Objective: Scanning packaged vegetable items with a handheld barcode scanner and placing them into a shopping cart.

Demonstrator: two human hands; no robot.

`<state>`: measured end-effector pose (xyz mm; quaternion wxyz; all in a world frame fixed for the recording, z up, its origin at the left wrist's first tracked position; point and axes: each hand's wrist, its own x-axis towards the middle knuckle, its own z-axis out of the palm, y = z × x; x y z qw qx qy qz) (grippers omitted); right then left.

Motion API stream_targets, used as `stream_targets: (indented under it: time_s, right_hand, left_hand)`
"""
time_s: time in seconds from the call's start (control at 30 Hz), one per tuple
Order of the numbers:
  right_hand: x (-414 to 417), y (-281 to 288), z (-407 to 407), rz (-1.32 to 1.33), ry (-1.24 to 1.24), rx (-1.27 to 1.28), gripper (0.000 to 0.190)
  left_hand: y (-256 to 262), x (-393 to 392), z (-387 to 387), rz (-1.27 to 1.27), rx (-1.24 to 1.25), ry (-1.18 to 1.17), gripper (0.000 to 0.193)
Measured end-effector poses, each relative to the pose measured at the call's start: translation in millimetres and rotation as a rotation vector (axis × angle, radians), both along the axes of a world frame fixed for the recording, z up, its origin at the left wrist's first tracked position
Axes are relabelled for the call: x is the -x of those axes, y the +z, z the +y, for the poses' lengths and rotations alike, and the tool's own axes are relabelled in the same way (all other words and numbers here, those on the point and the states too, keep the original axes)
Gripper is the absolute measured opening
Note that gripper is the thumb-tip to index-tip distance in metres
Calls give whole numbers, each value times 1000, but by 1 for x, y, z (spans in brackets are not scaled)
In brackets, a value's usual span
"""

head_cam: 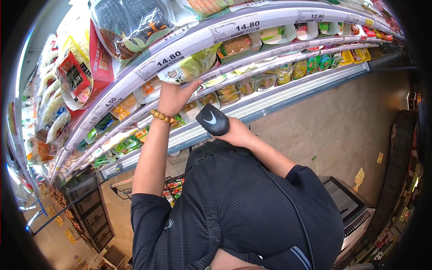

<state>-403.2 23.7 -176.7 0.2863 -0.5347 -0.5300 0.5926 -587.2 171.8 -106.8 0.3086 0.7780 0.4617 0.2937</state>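
My left hand (175, 96), with a wooden bead bracelet (163, 117) at its wrist, reaches to the refrigerated shelf. Its fingers go behind a plastic-wrapped pack of pale green vegetables (192, 67), so whether they grip it cannot be told; the thumb is spread to the right. My right hand (236, 131) is closed around a black handheld device (213, 119), which looks like a barcode scanner, held in front of the lower shelves. Its handle is largely hidden. Above lies a plastic pack of dark corn (133, 23) on the upper shelf, behind a price rail (206, 37).
Lower shelves hold trays and bags of packed food (246, 87). A white vented ledge (270, 96) runs along the case's bottom. A wire shopping basket or cart (173, 185) with colourful packs is partly hidden behind my body. A dark display unit (344, 199) stands at the right on the tiled floor.
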Motion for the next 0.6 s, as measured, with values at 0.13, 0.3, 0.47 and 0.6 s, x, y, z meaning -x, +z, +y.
stream_targets:
  time_s: [0.13,0.3,0.47,0.6]
  right_hand:
    - [9,-13,-2,26,24,-28,48]
    - [5,-7,2,-4,32,-14,47]
    - [4,-5,3,3,6,-38,45]
    - [3,-3,1,-9,0,-22,45]
  left_hand:
    - [-4,2,0,-21,51,-28,39]
    - [34,-13,-2,-95,-155,-236,42]
    - [19,-16,-9,-99,-258,-300,43]
    - [30,-16,-12,-283,-176,-120,39]
